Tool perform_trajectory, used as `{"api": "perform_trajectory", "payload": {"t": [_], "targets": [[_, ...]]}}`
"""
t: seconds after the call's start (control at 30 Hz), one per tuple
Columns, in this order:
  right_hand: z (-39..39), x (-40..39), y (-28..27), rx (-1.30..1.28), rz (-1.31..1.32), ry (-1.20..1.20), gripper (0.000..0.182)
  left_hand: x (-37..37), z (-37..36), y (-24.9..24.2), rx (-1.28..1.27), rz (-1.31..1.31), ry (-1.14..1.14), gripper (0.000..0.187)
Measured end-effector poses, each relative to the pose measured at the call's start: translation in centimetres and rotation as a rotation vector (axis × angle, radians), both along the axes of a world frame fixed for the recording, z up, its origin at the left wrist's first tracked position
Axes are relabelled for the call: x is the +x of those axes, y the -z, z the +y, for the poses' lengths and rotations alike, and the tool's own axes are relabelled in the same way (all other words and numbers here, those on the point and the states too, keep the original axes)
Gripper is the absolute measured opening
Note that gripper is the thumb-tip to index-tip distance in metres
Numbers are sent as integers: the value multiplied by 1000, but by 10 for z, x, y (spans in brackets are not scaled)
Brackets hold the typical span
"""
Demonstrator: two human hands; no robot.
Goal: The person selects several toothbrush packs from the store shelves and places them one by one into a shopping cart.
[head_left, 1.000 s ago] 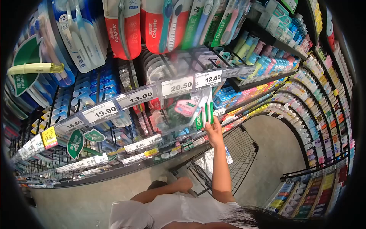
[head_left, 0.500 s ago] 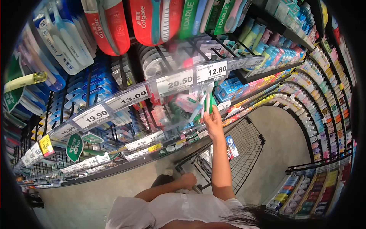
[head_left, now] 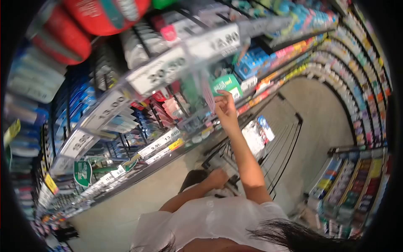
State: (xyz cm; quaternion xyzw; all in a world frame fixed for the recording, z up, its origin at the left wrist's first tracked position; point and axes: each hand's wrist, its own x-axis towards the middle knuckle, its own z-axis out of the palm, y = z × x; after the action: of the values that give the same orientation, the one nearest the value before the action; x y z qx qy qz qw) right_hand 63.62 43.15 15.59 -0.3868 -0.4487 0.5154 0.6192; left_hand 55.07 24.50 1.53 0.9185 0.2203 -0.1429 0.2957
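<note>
My right hand (head_left: 227, 110) is raised at the front of the shelf, its fingers closed at the lower left edge of a green-and-white toothbrush pack (head_left: 228, 84). Blurred pink, slender toothbrush shapes (head_left: 208, 95) show just left of the fingers. Over the pack is the clear price rail, with the 20.50 tag (head_left: 156, 70) and the 12.80 tag (head_left: 213, 43). Lower down, my left hand (head_left: 217, 179) is wrapped round the handle of a shopping cart (head_left: 297, 126).
Inside the cart lies a white, blue and red package (head_left: 257, 136). Hanging toothbrush packs (head_left: 77, 105) fill the rack at left. Blue boxes (head_left: 254, 63) stand beyond the right hand. Curved shelves (head_left: 342, 84) line the aisle's right side, with a low wire display (head_left: 352, 185) nearer.
My view has swung, shifting the shelf up and left. The pack at my right hand now shows a broad green face instead of the toothbrush side. My left hand stays on the cart handle.
</note>
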Motion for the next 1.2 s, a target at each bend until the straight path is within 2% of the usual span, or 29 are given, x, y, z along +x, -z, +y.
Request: {"api": "perform_trajectory", "payload": {"t": [0.07,0.13,0.17,0.2,0.23,0.27,0.3,0.37,0.43,0.5,0.57,0.6,0.7,0.73,0.83,0.87,0.93,1.03,1.07,1.17,1.2], "targets": [[-27,23,29,-28,3,52,41,0,3,-1,-28,65,28,27],[-68,63,88,-193,-63,112,27,7,10,-17,-89,183,56,25],[-94,86,111,-400,-174,158,18,6,7,-14,-74,138,60,24],[-121,104,154,-336,-156,286,10,4,6,-9,-60,87,62,23],[-152,128,199,-487,-277,390,8,3,5,-4,-47,33,56,22],[-180,146,240,-462,-269,483,4,2,3,4,-31,11,59,21],[-203,164,248,-694,-275,523,4,2,2,7,-33,24,92,21],[-235,206,304,-880,-559,580,1,2,5,6,-35,49,146,21],[-240,237,324,-1033,-729,593,4,-2,5,8,-46,65,189,21],[-242,259,356,-1095,-800,586,16,-3,6,4,-63,87,194,21],[-247,280,422,-1139,-902,524,22,0,10,-4,-164,183,192,22],[-244,292,448,-1235,-926,396,32,2,12,-6,-217,248,203,20],[-223,312,505,-1270,-959,417,42,16,20,-14,-352,521,280,19],[-216,318,521,-1215,-940,437,54,12,17,-13,-347,470,259,19],[-190,335,556,-1232,-745,548,60,3,12,-10,-391,476,258,20],[-183,341,564,-1244,-537,628,63,-4,7,-9,-294,399,280,19],[-169,343,575,-1243,-109,784,69,-8,2,-11,-258,353,238,16],[-159,337,600,-1242,-144,969,74,7,11,-14,-171,197,189,12],[-163,338,632,-1269,-259,1034,77,9,12,-15,-142,163,172,12],[-157,338,637,-1248,-349,1077,79,4,3,-5,-32,100,116,13],[-156,338,636,-1254,-214,1042,72,2,2,-3,-17,89,109,13]]}}
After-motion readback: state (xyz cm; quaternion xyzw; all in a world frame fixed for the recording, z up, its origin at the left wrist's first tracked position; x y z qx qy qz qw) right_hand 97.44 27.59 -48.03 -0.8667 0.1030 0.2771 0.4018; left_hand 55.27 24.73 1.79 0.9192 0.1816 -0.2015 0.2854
